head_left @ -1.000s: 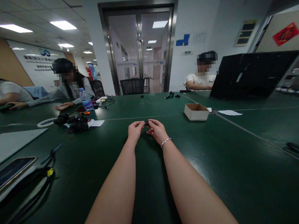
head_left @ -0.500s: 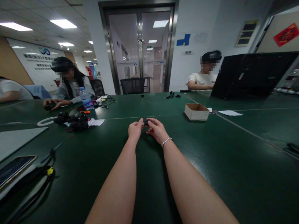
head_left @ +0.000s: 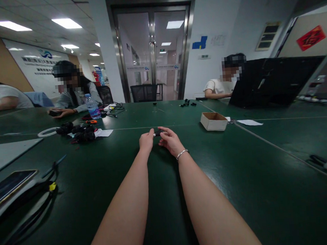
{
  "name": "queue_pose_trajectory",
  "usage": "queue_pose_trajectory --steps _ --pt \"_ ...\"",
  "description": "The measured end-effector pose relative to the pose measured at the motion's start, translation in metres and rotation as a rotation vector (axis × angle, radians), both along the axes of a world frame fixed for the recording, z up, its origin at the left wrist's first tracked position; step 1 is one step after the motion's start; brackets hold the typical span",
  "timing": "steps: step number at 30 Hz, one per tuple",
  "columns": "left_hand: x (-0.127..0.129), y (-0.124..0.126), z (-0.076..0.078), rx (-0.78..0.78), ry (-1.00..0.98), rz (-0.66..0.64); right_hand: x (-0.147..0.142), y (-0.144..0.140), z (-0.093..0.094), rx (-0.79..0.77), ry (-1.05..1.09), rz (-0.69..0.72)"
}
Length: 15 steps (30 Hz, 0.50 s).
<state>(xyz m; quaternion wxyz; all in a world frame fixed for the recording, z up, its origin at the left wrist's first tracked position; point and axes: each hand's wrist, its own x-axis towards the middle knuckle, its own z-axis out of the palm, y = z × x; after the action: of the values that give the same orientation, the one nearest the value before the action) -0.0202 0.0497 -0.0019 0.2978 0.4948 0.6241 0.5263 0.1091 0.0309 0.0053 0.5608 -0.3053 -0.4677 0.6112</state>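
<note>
Between my two hands is a small dark piece with a shiny metal-looking end on its left; its exact kind is too small to make out. My left hand pinches the shiny end between thumb and fingers. From the other side my right hand, with a silver bangle at the wrist, grips the dark end with thumb and forefinger, its other fingers curled below. Both hands are just above the green table.
An open cardboard box stands right of my hands. To the left lie black bundled items, a water bottle, a phone and black straps. A dark monitor stands far right. Several people sit around the table.
The view has shifted slightly. My hands stay together on the small dark piece, and a little more of it shows between them.
</note>
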Motion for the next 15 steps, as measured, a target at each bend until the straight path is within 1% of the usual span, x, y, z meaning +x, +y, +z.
queue_pose_trajectory --steps 6,11,15 --pt "0.0014 0.0031 0.0008 -0.045 -0.006 0.03 0.0011 -0.0021 0.0025 -0.005 0.002 0.006" --pt "0.0041 -0.0018 0.0039 -0.018 0.048 0.054 0.0009 -0.002 0.0026 -0.022 0.006 -0.025" --pt "0.005 -0.0056 0.0027 0.005 0.018 0.036 -0.0002 -0.0018 0.003 -0.039 0.018 -0.035"
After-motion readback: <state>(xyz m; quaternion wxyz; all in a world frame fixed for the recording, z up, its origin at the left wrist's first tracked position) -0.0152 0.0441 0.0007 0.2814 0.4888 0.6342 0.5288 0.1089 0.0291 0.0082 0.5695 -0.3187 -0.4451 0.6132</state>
